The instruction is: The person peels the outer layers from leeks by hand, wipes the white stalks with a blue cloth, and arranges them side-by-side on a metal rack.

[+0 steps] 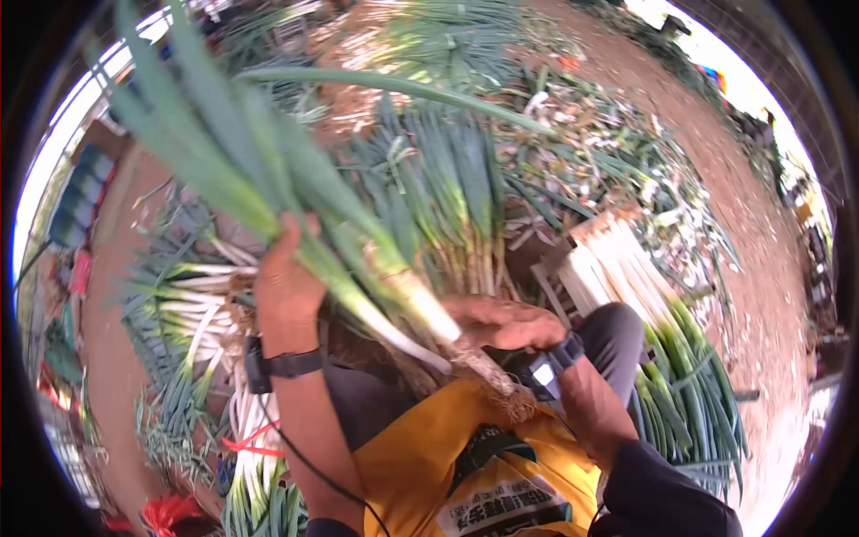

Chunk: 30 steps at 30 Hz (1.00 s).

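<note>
My left hand is closed around a few leeks, held slantwise over my lap. Their broad green leaves fan out to the upper left, blurred, and the white stalks slope down to the right. One stalk ends in brown, stringy roots above my yellow apron. Beside the white stalks is my right hand, its fingers stretched to the left and the fingertips partly behind a stalk. A wristband with a small device sits on the right wrist, and a dark band on the left.
Upright leeks stand just ahead. Bundled leeks with white stalks lie at right, more leeks at left. Peeled scraps cover the ground ahead right. Red ties lie lower left. A cable runs along my left forearm.
</note>
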Each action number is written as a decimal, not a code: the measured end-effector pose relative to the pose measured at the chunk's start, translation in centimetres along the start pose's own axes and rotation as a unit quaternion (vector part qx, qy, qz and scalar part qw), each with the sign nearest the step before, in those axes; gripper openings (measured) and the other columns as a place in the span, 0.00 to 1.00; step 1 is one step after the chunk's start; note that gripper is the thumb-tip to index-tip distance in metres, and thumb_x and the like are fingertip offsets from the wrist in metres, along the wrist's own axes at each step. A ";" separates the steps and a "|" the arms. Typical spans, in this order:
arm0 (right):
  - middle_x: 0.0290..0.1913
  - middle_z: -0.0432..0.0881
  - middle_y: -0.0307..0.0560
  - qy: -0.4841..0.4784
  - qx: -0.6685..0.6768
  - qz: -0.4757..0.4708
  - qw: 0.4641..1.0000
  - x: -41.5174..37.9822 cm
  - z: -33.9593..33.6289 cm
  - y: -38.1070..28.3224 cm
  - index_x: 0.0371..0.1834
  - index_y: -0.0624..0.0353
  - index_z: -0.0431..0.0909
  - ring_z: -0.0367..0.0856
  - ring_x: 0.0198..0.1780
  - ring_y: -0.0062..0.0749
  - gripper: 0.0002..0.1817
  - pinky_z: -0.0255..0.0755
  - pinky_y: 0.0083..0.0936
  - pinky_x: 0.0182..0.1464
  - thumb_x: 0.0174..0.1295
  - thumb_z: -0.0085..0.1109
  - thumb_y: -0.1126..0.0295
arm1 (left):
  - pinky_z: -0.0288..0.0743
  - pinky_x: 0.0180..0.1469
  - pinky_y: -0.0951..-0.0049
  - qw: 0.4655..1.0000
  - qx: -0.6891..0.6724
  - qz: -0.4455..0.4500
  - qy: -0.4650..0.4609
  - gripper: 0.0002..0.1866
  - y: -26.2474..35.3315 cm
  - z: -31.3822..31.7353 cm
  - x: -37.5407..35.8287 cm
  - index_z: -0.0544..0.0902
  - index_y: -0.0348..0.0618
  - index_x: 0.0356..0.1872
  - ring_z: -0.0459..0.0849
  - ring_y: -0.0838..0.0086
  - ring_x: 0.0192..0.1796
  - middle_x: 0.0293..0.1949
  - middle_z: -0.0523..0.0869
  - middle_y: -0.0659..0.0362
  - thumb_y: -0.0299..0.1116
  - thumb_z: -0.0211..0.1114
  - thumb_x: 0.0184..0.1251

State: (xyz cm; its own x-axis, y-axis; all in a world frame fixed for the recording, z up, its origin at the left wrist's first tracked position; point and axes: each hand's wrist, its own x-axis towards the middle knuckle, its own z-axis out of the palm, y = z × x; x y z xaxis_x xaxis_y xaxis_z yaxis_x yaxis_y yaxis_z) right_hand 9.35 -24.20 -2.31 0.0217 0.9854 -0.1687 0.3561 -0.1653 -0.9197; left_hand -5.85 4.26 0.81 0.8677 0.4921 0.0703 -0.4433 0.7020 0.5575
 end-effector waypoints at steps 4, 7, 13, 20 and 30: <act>0.64 0.75 0.59 0.069 -0.012 0.008 0.998 0.9 -0.4 -1.0 0.73 0.63 0.64 0.72 0.67 0.47 0.38 0.64 0.38 0.70 0.61 0.66 0.63 | 0.66 0.71 0.49 0.998 0.020 0.049 0.013 0.23 -0.2 1.4 -0.3 0.74 0.42 0.63 0.76 0.61 0.65 0.57 0.81 0.57 0.33 0.69 0.70; 0.50 0.82 0.52 0.221 0.011 -0.056 0.974 3.6 0.0 -3.1 0.69 0.64 0.67 0.81 0.54 0.43 0.36 0.73 0.36 0.61 0.59 0.71 0.66 | 0.64 0.72 0.48 0.996 0.052 0.070 0.027 0.24 -0.2 1.6 -0.4 0.72 0.41 0.65 0.76 0.58 0.64 0.59 0.80 0.55 0.33 0.67 0.72; 0.39 0.83 0.48 0.367 0.011 -0.130 0.921 9.6 0.5 -7.5 0.50 0.67 0.79 0.81 0.42 0.33 0.19 0.75 0.30 0.50 0.56 0.70 0.75 | 0.74 0.63 0.60 0.997 0.024 0.063 0.035 0.22 -1.7 2.9 -0.2 0.76 0.41 0.62 0.82 0.67 0.57 0.55 0.84 0.59 0.25 0.69 0.68; 0.32 0.80 0.43 0.440 0.076 -0.124 0.886 10.9 2.3 -6.3 0.43 0.66 0.79 0.76 0.36 0.27 0.11 0.73 0.27 0.43 0.57 0.67 0.78 | 0.75 0.62 0.62 0.986 0.070 0.099 0.112 0.20 -2.5 2.9 0.3 0.77 0.42 0.61 0.83 0.69 0.57 0.54 0.84 0.60 0.30 0.69 0.70; 0.38 0.77 0.37 0.473 0.170 -0.163 0.849 8.3 5.5 -7.4 0.52 0.62 0.74 0.72 0.37 0.21 0.09 0.71 0.22 0.43 0.77 0.48 0.69 | 0.75 0.62 0.62 0.979 0.073 0.123 0.147 0.21 -0.4 3.1 -0.3 0.77 0.42 0.63 0.81 0.68 0.58 0.57 0.83 0.59 0.30 0.68 0.71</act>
State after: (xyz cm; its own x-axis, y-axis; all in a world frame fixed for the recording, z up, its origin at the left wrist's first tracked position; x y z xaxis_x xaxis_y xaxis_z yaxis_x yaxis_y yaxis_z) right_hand 1.74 -15.02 1.16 0.7718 0.5452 0.3273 0.2009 0.2794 -0.9389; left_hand -5.26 2.22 3.08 0.6280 0.7781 -0.0119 -0.5748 0.4741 0.6670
